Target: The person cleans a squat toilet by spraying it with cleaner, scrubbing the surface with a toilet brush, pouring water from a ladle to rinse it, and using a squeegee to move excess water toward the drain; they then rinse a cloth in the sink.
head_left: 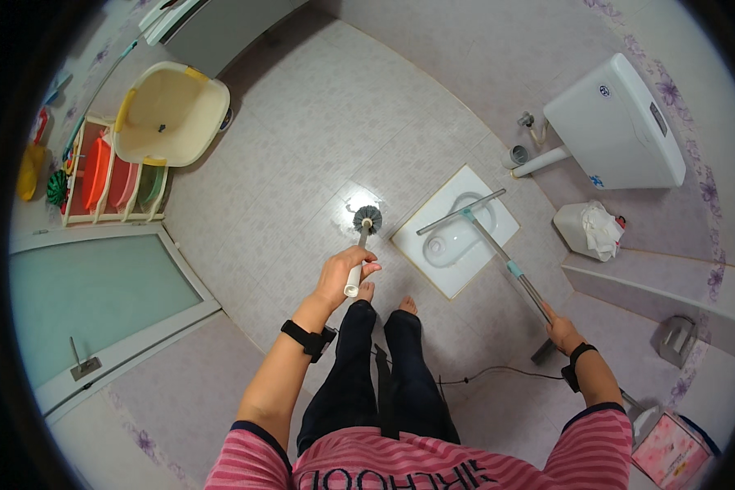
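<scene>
My left hand (336,278) is closed round the pale handle of a toilet brush (367,219). Its grey bristle head points away from me, over the tiles left of the squat toilet (447,276); whether the bristles touch the floor I cannot tell. My right hand (563,331) grips the long metal pole of a floor squeegee (490,238). The squeegee's blade lies slantwise across the white squat pan, at or just above it. A black band is on each wrist.
A cream basin (169,122) stands at the far left beside a rack (131,216) of coloured basins. A cistern (616,122) with a pipe is on the right wall, above a waste bin (578,231). A cable (498,369) crosses the floor near my feet. The frosted door (110,294) is at left.
</scene>
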Demonstrator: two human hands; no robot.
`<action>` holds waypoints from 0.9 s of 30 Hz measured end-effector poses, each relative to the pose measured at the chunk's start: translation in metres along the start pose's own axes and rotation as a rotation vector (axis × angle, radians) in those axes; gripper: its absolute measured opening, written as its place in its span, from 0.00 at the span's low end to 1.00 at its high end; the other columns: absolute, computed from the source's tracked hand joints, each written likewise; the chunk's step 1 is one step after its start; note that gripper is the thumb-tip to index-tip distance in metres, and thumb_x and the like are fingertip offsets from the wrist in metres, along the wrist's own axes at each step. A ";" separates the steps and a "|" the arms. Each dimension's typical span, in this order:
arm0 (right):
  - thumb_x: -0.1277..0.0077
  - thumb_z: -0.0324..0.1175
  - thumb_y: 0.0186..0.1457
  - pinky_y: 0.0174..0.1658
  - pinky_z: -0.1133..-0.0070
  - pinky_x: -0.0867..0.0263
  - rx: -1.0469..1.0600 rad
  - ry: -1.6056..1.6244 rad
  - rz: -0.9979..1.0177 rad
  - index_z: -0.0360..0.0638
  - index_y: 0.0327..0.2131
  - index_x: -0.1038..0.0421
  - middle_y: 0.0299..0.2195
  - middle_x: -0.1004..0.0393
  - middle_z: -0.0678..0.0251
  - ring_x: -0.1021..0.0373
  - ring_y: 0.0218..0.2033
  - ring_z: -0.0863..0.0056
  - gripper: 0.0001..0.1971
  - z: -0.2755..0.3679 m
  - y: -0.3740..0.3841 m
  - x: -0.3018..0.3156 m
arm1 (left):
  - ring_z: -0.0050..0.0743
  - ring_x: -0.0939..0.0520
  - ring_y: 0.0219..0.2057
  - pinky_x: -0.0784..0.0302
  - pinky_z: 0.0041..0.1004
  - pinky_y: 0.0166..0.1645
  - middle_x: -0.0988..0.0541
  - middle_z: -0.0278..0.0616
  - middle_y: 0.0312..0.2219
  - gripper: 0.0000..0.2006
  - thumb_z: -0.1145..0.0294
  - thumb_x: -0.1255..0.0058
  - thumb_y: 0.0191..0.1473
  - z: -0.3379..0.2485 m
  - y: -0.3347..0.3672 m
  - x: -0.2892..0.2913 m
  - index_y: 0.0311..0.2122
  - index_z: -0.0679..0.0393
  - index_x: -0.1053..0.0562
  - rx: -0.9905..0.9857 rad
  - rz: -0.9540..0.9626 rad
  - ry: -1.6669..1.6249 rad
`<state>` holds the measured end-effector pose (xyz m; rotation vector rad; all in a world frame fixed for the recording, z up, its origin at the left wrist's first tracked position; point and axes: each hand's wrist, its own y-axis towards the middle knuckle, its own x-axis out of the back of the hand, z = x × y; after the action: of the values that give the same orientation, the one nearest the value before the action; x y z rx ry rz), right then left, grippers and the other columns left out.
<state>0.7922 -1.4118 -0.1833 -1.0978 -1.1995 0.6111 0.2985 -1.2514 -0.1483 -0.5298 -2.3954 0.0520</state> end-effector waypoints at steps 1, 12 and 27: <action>0.64 0.30 0.51 0.37 0.64 0.38 0.047 -0.007 -0.045 0.69 0.57 0.62 0.29 0.31 0.47 0.33 0.32 0.52 0.32 -0.004 0.000 -0.011 | 0.40 0.25 0.25 0.30 0.29 0.29 0.26 0.42 0.24 0.10 0.64 0.46 0.43 0.000 -0.003 0.003 0.28 0.59 0.28 0.007 0.009 -0.001; 0.69 0.27 0.51 0.31 0.65 0.38 0.457 -0.127 -0.181 0.67 0.55 0.53 0.25 0.30 0.51 0.33 0.26 0.54 0.27 0.158 0.035 -0.023 | 0.40 0.25 0.25 0.30 0.29 0.29 0.26 0.41 0.24 0.08 0.66 0.47 0.44 0.017 -0.057 0.068 0.27 0.59 0.28 0.091 -0.099 0.062; 0.61 0.20 0.46 0.34 0.72 0.34 0.441 -0.322 -0.223 0.70 0.54 0.50 0.26 0.29 0.58 0.30 0.31 0.63 0.33 0.251 0.059 -0.024 | 0.37 0.25 0.25 0.30 0.27 0.30 0.25 0.42 0.25 0.07 0.68 0.47 0.44 0.043 -0.082 0.085 0.28 0.60 0.28 0.155 -0.179 0.123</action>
<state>0.5587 -1.3241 -0.2520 -0.4977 -1.3569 0.8499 0.1832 -1.2897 -0.1158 -0.2380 -2.2856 0.1215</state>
